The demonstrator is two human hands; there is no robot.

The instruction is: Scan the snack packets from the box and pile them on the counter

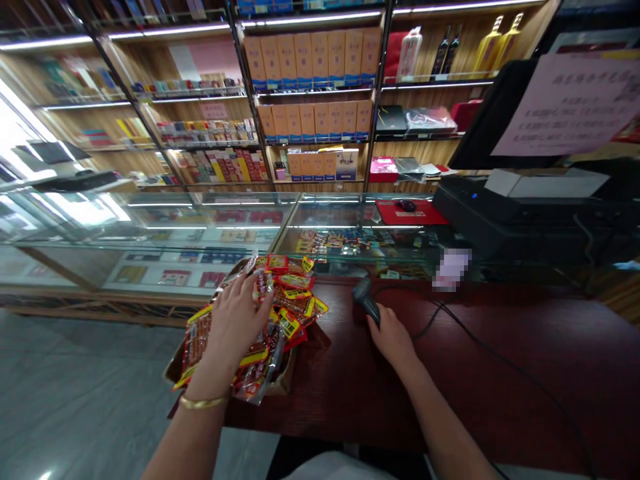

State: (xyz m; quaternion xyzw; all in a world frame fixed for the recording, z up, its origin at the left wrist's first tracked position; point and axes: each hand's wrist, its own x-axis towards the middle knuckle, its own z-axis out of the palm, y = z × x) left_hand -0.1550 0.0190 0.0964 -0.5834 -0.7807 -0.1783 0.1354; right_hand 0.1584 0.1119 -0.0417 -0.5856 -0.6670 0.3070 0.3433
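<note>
My right hand (393, 333) is wrapped round the grip of a dark barcode scanner (364, 293), whose head tilts up and away from me just above the dark red tabletop (345, 387). On the left, my left hand (240, 313) lies over a heap of snack packets (295, 307) with its fingers extended and thumb apart. The packets are shiny, red and yellow, some with clear film showing brown contents. They fill a cardboard box (283, 383) at the table's left edge. My left palm and the packets under it are hidden.
Beyond the table stands a glass display counter (293, 220). A black cable (500, 347) runs across the table's right side. At right are a monitor (493, 113) with a pink paper and a black machine (520, 223). A mouse (407, 206) sits on a red mat (425, 213). Stocked shelves line the wall.
</note>
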